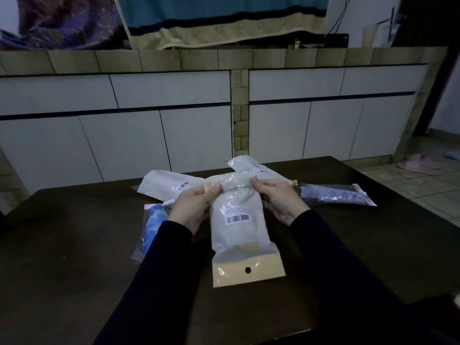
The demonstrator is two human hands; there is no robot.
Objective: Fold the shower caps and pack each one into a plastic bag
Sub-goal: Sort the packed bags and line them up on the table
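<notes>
Pinching the far end of the filled plastic bag (pixel 239 220) between left hand (pixel 193 207) and right hand (pixel 280 197) above the worktop (pixel 74 245), where uneven pressing could wrinkle the flap or let the pale shower cap (pixel 246 246) creep out.

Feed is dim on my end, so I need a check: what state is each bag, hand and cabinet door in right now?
Held bag: filled, far end pinched by both hands.
Left hand: pinching the bag.
Right hand: pinching the bag.
Blue-cap bag: filled, lying on table.
Dark-cap bag: filled, lying flat.
Cabinet doors: closed.
</notes>
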